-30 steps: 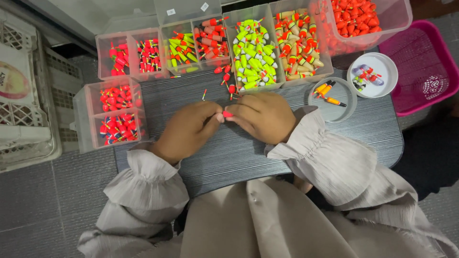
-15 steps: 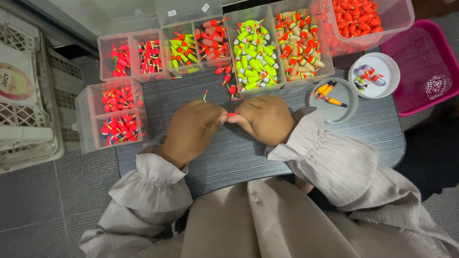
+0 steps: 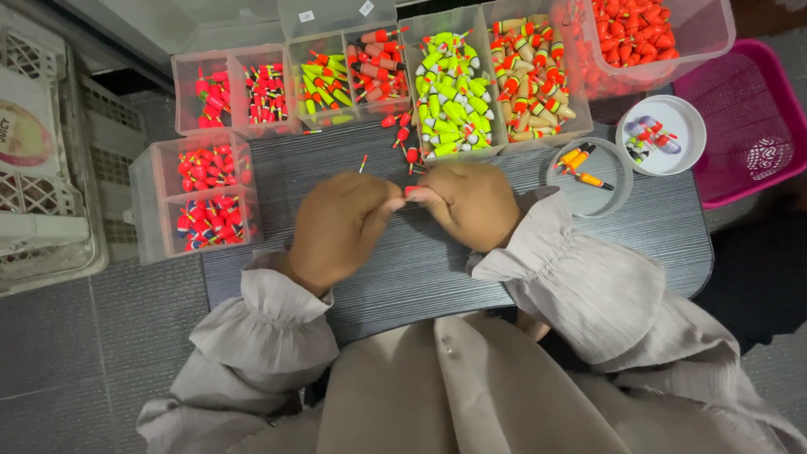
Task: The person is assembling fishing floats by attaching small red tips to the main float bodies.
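On the dark table (image 3: 471, 277), two hands' fingers (image 3: 395, 202) pinch one red float (image 3: 412, 192) below two round lids (image 3: 664, 126).

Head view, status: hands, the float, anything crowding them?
Left hand and right hand meet at mid-table, fingers pinching a small red float. Loose red floats lie just beyond on the grey table. Nothing between the hands.
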